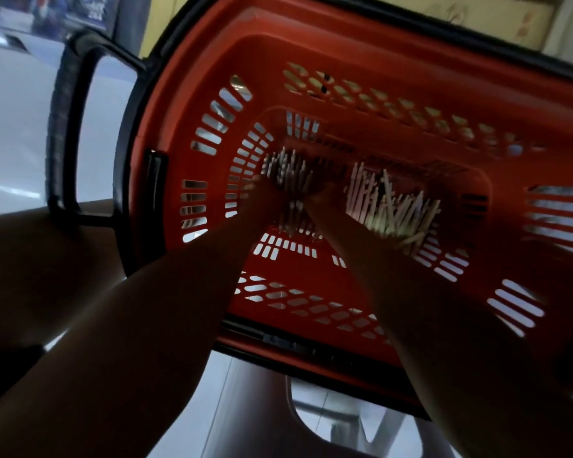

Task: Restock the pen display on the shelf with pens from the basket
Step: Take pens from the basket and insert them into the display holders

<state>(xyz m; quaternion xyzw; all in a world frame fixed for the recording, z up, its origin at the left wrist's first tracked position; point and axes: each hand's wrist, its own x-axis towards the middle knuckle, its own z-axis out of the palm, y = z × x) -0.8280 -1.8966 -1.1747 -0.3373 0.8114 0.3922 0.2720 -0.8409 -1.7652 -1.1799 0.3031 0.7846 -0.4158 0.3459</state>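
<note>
A red plastic basket (pixel 394 51) with slotted walls fills the view, and I look straight down into it. Both my arms reach to its bottom. My left hand (pixel 265 196) and my right hand (pixel 325 200) are pressed together around a bundle of white pens (pixel 288 173) that stands up between them. A second pile of white pens (pixel 391 209) lies loose on the basket floor, just right of my right hand. The picture is dark and blurred, so single fingers are hard to make out.
The basket's black handle (pixel 67 127) is folded out to the left. The basket sits on a dark brown plastic chair (pixel 311 391) over a pale tiled floor (pixel 14 110). A yellowish panel (pixel 460 14) shows beyond the basket's far rim.
</note>
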